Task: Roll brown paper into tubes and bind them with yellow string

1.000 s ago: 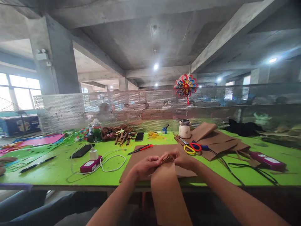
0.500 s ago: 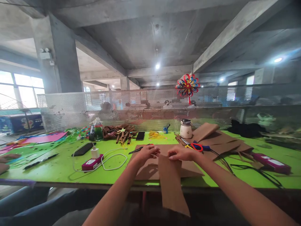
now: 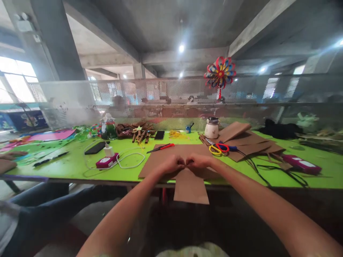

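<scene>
A strip of brown paper (image 3: 190,187) hangs over the front edge of the green table (image 3: 72,167). My left hand (image 3: 173,164) and my right hand (image 3: 197,161) meet knuckle to knuckle at its top end, both closed and pinching the folded paper. Under them lies a larger brown sheet (image 3: 171,157) flat on the table.
Red-handled scissors (image 3: 160,147) lie behind my hands; yellow, red and blue scissors (image 3: 221,147) rest on a stack of brown paper (image 3: 246,144) at the right. A pink power bank with white cable (image 3: 107,161), phones, a white jar (image 3: 211,128) and black cords (image 3: 270,171) are around. Another person's legs show at the left.
My hands have come together at the strip's top end. Less of the strip now hangs below the table edge. The camera has tilted down and pulled back.
</scene>
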`<state>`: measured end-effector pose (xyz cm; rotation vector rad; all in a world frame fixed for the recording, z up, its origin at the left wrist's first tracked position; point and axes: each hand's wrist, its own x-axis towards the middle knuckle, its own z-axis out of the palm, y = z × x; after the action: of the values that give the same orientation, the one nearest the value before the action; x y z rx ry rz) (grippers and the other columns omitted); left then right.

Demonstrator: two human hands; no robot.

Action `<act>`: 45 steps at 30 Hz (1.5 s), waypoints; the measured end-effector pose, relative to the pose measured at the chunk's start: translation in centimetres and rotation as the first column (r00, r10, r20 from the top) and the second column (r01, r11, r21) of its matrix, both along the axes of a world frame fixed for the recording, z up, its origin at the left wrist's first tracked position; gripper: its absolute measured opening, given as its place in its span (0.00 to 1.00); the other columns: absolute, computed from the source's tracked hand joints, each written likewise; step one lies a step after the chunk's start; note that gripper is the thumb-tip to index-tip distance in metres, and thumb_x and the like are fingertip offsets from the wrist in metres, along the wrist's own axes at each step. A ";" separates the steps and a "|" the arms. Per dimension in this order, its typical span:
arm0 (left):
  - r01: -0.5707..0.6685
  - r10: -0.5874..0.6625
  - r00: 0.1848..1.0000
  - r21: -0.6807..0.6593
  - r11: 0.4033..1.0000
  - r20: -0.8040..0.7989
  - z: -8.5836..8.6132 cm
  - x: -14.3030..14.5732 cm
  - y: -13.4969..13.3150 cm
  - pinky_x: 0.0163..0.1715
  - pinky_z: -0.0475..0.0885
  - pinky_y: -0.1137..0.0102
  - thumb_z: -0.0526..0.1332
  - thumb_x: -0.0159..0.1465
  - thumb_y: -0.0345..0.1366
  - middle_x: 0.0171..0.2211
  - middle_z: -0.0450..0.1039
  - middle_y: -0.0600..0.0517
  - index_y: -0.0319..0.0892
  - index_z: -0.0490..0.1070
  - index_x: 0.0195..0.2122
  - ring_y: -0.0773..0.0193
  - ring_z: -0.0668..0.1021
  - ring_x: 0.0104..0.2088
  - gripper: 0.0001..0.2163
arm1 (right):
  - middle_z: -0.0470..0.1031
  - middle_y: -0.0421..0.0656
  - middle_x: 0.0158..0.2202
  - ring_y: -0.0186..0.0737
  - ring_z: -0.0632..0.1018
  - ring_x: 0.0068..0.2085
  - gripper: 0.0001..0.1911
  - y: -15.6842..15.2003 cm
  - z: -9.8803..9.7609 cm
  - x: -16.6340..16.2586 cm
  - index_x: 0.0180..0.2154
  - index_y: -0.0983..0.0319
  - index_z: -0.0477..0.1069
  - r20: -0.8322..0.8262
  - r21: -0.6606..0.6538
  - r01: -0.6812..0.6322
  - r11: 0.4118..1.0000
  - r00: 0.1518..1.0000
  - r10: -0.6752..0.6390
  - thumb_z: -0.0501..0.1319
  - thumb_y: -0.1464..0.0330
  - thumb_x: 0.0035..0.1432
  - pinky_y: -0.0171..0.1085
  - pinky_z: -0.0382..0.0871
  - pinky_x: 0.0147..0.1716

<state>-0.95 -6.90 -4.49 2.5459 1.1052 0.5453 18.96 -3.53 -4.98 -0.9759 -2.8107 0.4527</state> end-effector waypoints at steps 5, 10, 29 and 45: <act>0.010 -0.010 1.000 0.044 0.999 -0.016 -0.7 0.1 0.7 0.32 0.64 0.75 0.59 0.58 0.35 0.30 0.74 0.50 0.39 0.77 0.35 0.66 0.72 0.30 0.09 | 0.76 0.45 0.34 0.36 0.70 0.34 0.12 -1.0 -0.3 1.1 0.39 0.64 0.77 -0.058 0.098 0.015 0.995 0.998 -0.009 0.57 0.70 0.54 0.32 0.61 0.34; 0.019 -0.012 0.998 0.109 0.994 -0.060 -0.2 0.2 0.2 0.33 0.64 0.75 0.59 0.59 0.35 0.31 0.72 0.49 0.38 0.77 0.34 0.66 0.72 0.31 0.09 | 0.76 0.44 0.33 0.35 0.71 0.33 0.10 -1.4 -0.2 1.5 0.37 0.64 0.77 -0.076 0.138 0.029 0.990 0.997 -0.018 0.58 0.70 0.56 0.30 0.61 0.32; 0.068 -0.058 0.989 0.075 0.995 -0.134 0.5 -0.5 -0.1 0.33 0.65 0.75 0.56 0.59 0.32 0.33 0.73 0.49 0.38 0.76 0.39 0.67 0.72 0.31 0.11 | 0.73 0.43 0.31 0.33 0.69 0.32 0.07 -2.2 -1.1 1.3 0.35 0.65 0.73 -0.102 0.201 0.039 0.979 0.995 -0.019 0.56 0.73 0.57 0.31 0.58 0.32; 0.092 -0.076 0.981 0.078 0.993 -0.179 0.3 -1.3 0.6 0.31 0.65 0.75 0.57 0.56 0.29 0.33 0.75 0.49 0.38 0.75 0.36 0.66 0.73 0.31 0.10 | 0.73 0.45 0.34 0.35 0.70 0.34 0.07 -3.5 -0.5 2.9 0.35 0.65 0.72 -0.097 0.166 0.080 0.983 0.993 -0.064 0.56 0.74 0.56 0.31 0.59 0.32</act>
<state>-2.27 -6.27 -4.15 2.7455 1.0454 0.3596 21.89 -6.99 -5.50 -0.9905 -2.6703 0.2385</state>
